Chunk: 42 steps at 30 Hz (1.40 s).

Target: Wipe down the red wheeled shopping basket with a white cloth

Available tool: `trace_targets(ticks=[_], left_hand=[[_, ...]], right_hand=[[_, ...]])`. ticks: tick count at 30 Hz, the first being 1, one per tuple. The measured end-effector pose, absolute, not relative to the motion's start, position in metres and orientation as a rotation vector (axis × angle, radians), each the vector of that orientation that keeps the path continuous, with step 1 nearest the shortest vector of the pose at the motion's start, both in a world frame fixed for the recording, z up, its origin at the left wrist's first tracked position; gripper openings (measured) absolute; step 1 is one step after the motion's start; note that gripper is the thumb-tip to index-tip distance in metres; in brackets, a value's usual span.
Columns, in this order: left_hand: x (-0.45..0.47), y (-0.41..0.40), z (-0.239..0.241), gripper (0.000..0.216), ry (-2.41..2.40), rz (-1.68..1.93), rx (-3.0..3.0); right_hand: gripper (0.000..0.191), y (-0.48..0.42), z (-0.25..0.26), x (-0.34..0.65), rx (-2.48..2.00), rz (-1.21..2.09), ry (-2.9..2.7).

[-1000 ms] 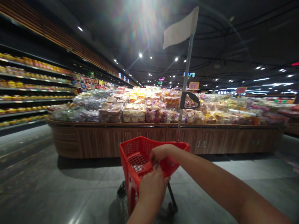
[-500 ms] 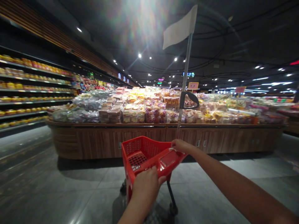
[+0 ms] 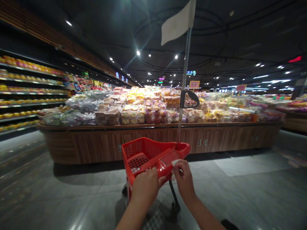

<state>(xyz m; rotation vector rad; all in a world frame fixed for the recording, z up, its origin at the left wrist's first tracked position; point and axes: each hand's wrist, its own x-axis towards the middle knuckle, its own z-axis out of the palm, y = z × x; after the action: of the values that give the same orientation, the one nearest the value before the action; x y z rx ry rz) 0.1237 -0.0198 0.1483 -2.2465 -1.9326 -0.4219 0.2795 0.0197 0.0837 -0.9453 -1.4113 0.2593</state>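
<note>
A red plastic shopping cart (image 3: 144,142) with a perforated basket stands before me. My left hand (image 3: 146,185) is wrapped round the near edge of the cart at its handle. Pinched in my right hand (image 3: 183,175) is a small white wipe (image 3: 176,162), pressed against the handle's right part beside a clear-covered panel (image 3: 169,157). A metal pole (image 3: 185,70) rises from the cart's right side, bearing a white flag (image 3: 178,25) and a dark grey looped grip (image 3: 189,99). My left fingertips are partly hidden by the hand itself.
A long wooden display counter (image 3: 96,143) heaped with packaged bread (image 3: 134,111) stretches across just beyond the cart. Shelves of jars (image 3: 28,91) line the left wall. Grey tiled floor (image 3: 79,191) lies around the cart. A second display (image 3: 295,118) stands at far right.
My right hand has drawn back from the cart's far right corner to the handle's near edge, keeping the white wipe. My left hand stays on the cart. The view has shifted slightly right.
</note>
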Motion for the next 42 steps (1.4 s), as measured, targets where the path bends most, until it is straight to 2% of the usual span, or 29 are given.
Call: trace_targets(ticks=[6,11,14,25,30,33,36,42], left_hand=[[0.12,-0.021,0.148,0.036,-1.88,-0.401,-2.24],[0.113,-0.02,0.148,0.042,-1.842,-0.399,-2.225],[0.108,-0.019,0.149,0.044,-1.829,-0.376,-2.242],[0.067,-0.007,0.154,0.051,-1.809,-0.39,-2.264],[0.097,0.0,0.15,0.063,-1.779,-0.522,-2.128],[0.121,0.01,0.15,0.07,-1.738,-0.622,-2.057],[0.136,0.016,0.15,0.065,-1.705,-0.59,-2.13],[0.136,0.017,0.146,0.062,-1.713,-0.563,-2.149]], right_hand=[[0.01,0.018,0.05,0.253,-0.898,0.274,-1.25],[0.005,0.053,0.054,0.288,-1.01,0.296,-1.006],[0.012,0.067,0.064,0.305,-1.041,0.263,-0.952],[0.013,0.034,0.121,0.316,-1.059,0.365,-1.569],[0.012,0.036,0.146,0.313,-1.151,0.408,-1.723],[0.012,0.047,0.16,0.312,-1.33,0.32,-1.797],[0.018,0.065,0.167,0.308,-1.526,0.246,-1.938],[0.025,0.1,0.171,0.303,-1.534,0.506,-2.237]])
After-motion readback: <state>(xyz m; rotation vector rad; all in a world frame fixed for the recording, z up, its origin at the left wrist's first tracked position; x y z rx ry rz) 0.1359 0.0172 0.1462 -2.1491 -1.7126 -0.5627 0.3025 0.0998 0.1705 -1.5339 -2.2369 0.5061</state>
